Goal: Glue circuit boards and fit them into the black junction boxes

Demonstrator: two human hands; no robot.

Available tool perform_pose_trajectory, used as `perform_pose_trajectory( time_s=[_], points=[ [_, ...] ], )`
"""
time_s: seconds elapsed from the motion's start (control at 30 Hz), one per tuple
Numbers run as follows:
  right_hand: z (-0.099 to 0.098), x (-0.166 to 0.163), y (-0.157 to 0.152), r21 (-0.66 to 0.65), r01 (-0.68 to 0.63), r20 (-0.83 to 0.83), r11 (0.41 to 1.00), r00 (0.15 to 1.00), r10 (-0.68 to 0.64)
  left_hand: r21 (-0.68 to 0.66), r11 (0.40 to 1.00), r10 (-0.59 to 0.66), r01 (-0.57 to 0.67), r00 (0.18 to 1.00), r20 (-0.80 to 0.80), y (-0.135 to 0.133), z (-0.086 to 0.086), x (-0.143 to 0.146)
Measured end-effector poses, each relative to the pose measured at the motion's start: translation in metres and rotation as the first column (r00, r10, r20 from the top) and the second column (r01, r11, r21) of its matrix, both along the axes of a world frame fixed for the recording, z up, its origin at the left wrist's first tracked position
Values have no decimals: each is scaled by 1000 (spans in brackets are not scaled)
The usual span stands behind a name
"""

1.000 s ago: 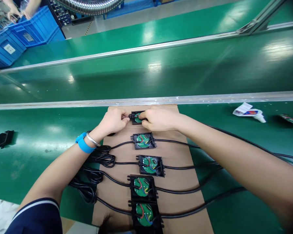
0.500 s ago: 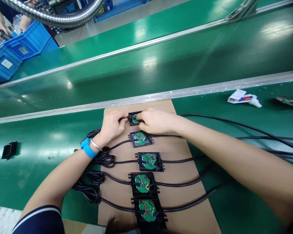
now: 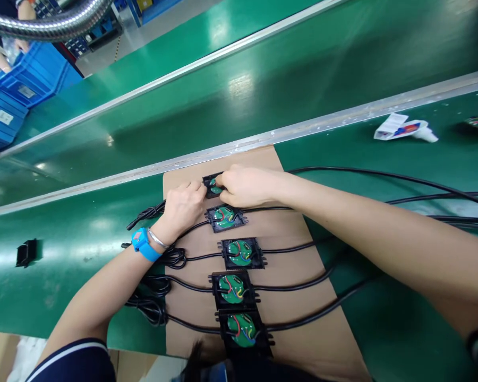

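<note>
Both hands are at the farthest black plastic housing (image 3: 209, 194), which has a green circuit board (image 3: 214, 185) inside. My left hand (image 3: 184, 208), with a blue strap and a silver bangle at the wrist, has its fingers curled against the housing's left end. From the right, my right hand (image 3: 245, 185) grips the housing, index finger over the board and thumb near the front edge. My right hand hides the housing's right part. Nearer me, several like housings lie in a column, among them one housing (image 3: 225, 217) just below, each with a round board, coloured wires and black cables.
A brown cardboard sheet (image 3: 290, 297) lies under the housings on the green bench. Coiled black cables (image 3: 153, 310) sit left, beyond them a small black part (image 3: 26, 253). A crumpled white wrapper (image 3: 404, 128) lies right. Blue crates (image 3: 40, 74) and another person's arms are far left.
The whole view has shifted slightly as my head moved. My left hand has rolled over, its fingers now closer against the housing's left end. My right hand stays at the same housing.
</note>
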State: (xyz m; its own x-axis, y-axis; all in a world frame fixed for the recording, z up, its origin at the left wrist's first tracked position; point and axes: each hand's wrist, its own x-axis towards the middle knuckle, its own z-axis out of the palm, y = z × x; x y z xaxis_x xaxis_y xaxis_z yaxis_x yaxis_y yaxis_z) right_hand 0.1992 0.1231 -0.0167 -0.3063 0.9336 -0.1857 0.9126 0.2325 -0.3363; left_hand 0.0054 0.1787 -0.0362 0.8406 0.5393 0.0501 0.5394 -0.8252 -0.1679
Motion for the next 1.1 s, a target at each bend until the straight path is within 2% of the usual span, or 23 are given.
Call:
perform_pose_trajectory(
  time_s=[0.1, 0.2, 0.3, 0.37, 0.47, 0.53, 0.7, 0.8, 0.87, 1.0, 1.1],
  points=[
    [1, 0, 1, 2, -3, 12, 1000, 1000, 3, -100, 994, 33, -35, 999, -22, 1, 10, 2],
    [4, 6, 0, -28, -30, -33, 999, 999, 29, -163, 986, 58, -37, 990, 125, 4, 16, 4],
    [11, 18, -2, -73, -6, -153, 997, 988, -5, -206, 968, -93, 146, 965, 245, 4, 14, 9],
    [13, 27, -5, -123, 63, -235, 990, 968, -90, -262, 928, -206, 264, 952, 226, 3, 11, 13],
    [13, 35, -8, -216, 133, -310, 967, 930, -197, -290, 910, -254, 295, 952, 170, 2, 7, 15],
    [11, 38, -10, -237, 115, -327, 965, 925, -191, -281, 914, -258, 292, 954, 150, 1, 5, 14],
    [7, 40, -16, -91, 5, -273, 996, 962, -30, -320, 893, -274, 315, 947, 167, -2, 6, 6],
    [2, 39, -20, -48, -71, -234, 996, 971, 57, -363, 877, -260, 313, 947, 189, -4, 7, 4],
    [-6, 37, -22, 61, -91, -229, 994, 968, 102, -369, 877, -255, 307, 949, 184, -5, 7, 3],
    [-25, 36, -24, 350, -13, -206, 937, 974, 90, -359, 886, -259, 294, 955, 143, -6, 9, 6],
    [-34, 39, -25, 347, -36, -147, 937, 985, 92, -344, 901, -230, 262, 964, 133, -7, 11, 8]
  ],
)
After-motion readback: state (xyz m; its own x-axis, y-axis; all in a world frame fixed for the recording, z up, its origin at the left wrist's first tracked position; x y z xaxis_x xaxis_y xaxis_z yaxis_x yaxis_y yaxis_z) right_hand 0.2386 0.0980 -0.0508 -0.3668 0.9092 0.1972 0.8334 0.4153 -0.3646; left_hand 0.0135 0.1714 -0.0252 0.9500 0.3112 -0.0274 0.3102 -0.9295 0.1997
